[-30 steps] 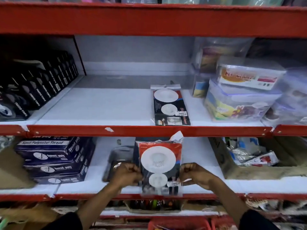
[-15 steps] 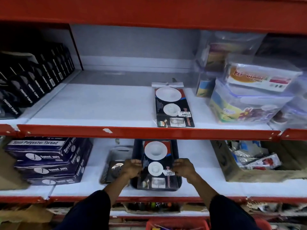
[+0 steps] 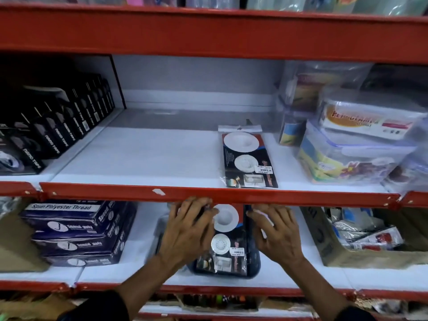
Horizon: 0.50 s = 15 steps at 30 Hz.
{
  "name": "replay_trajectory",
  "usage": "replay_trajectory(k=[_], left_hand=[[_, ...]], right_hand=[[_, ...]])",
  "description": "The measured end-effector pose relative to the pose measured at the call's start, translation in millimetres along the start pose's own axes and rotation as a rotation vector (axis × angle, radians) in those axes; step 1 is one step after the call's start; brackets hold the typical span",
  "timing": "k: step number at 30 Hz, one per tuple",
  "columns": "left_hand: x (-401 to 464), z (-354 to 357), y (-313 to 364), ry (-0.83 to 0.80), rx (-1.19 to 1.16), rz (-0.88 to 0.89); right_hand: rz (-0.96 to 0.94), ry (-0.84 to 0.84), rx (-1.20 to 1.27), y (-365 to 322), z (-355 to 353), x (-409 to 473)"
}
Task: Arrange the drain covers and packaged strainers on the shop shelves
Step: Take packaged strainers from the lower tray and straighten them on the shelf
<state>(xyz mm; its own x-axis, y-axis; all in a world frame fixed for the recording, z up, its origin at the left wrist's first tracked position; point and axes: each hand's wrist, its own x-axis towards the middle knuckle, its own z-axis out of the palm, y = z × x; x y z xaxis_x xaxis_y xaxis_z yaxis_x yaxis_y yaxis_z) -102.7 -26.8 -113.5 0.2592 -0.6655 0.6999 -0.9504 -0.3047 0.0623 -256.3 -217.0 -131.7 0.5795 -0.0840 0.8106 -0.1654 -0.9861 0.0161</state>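
A packaged strainer set (image 3: 225,242), black and red card with two white round strainers, lies flat on a dark tray (image 3: 254,265) on the lower shelf. My left hand (image 3: 187,230) rests with spread fingers over the package's upper left edge. My right hand (image 3: 275,235) hovers at the tray's right side, fingers apart, gripping nothing. A second identical package (image 3: 249,158) lies flat on the middle shelf, right of centre. A clear-wrapped metal drain cover (image 3: 161,230) sits left of the tray, mostly hidden by my left hand.
The red front rail (image 3: 104,191) of the middle shelf runs just above my fingertips. Black tape boxes (image 3: 58,135) line the middle shelf's left, plastic containers (image 3: 347,154) its right. Blue thread boxes (image 3: 74,228) and a cardboard box (image 3: 361,258) flank the tray below.
The package went from held upright in both hands to lying flat on the tray. Both hands have let go, opened and slid further back under the rail.
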Motion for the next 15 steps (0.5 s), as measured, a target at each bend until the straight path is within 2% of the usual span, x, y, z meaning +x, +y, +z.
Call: replay_trajectory(k=[2, 9, 13, 15], left_hand=[[24, -11, 1, 0.010, 0.012, 0.013], [99, 3, -6, -0.284, 0.110, -0.129], [124, 27, -10, -0.479, 0.023, -0.236], [139, 35, -9, -0.557, -0.076, -0.324]], right_hand=[[0.031, -0.011, -0.043, 2, -8, 32], [0.321, -0.349, -0.142, 26, 1, 103], [0.482, -0.536, -0.043, 40, 18, 108], [0.633, -0.619, 0.058, 45, 22, 112]])
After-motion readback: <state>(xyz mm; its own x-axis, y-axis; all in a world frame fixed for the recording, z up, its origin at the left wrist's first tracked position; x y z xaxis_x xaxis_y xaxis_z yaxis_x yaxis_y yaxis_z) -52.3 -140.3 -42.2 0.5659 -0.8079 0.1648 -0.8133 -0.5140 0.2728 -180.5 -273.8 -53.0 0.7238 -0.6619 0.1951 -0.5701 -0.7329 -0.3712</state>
